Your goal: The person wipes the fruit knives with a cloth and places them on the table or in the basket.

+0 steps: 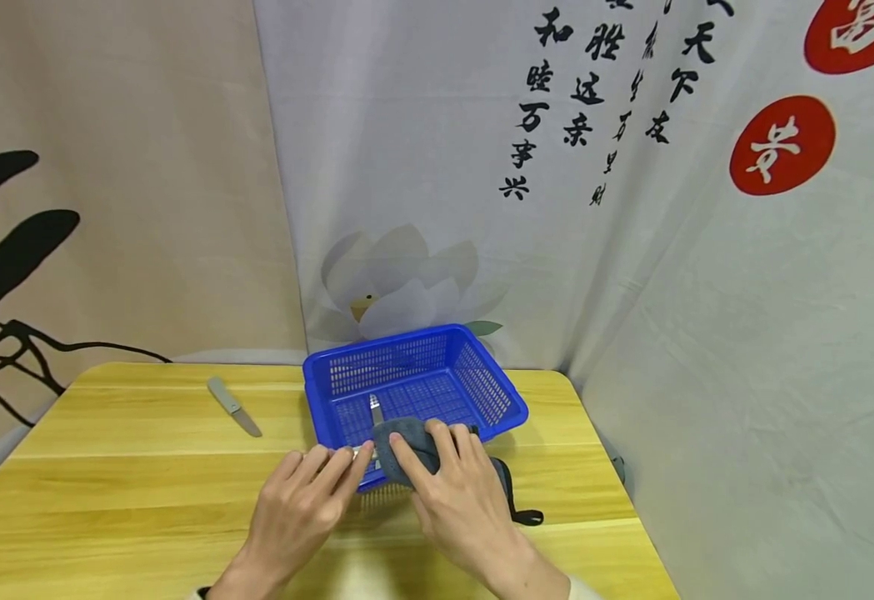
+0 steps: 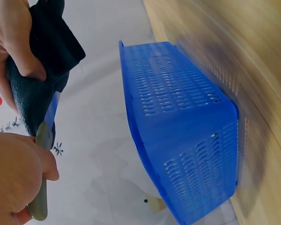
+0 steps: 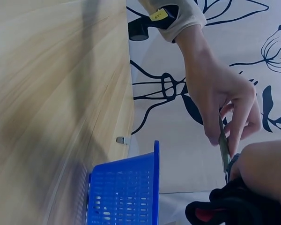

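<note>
My left hand grips a small knife by its grey-green handle. The blade runs into a folded dark grey cloth, which hides its far part. My right hand holds this cloth around the blade, with the fingers over the top. A black-edged tail of the cloth, ending in a loop, hangs beyond the right hand. Both hands are close together in front of the near rim of a blue plastic basket, above the table.
Inside the basket lies a slim metal utensil, partly covered by the cloth in the head view. Another knife with a grey handle lies on the wooden table left of the basket. Printed curtains hang behind the table and on its right.
</note>
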Motion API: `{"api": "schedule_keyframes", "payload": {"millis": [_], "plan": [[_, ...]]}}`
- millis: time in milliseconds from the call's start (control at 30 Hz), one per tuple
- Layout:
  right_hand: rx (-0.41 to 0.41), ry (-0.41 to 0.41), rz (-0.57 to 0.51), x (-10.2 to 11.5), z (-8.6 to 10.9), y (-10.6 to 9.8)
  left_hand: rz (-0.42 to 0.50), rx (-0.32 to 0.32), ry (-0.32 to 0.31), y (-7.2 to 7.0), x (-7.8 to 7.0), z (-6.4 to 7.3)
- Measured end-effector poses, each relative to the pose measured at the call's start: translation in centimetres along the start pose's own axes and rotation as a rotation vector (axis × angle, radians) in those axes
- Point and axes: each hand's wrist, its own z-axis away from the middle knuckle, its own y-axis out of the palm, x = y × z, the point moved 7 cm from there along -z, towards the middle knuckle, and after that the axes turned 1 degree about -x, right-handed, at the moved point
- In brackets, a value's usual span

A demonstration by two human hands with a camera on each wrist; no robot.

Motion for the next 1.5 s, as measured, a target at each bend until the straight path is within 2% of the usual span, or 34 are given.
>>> {"api": "schedule_keyframes", "payload": {"millis": [300,733,967,1200,1500], "plan": [[-0.017,0.021,0.028,-1.7,0.7,0.2,0.001,0.002,-0.004,-0.1,0.1,0.1],[0.024,0.113,0.019,-5.3,2.4,0.7,-0.002,-0.010,0.005,-0.4,0.7,0.4],[0.010,0.170,0.020,-6.7,3.0,0.5,-0.011,0.055,0.014,-0.5,1.0,0.7],[0.003,0.153,-0.003,-5.7,2.5,0.1,-0.024,0.069,0.020,-0.4,0.9,0.7],[0.006,0.043,0.006,-1.6,0.8,-0.2,-0.023,0.051,0.037,0.0,0.2,0.4]]}}
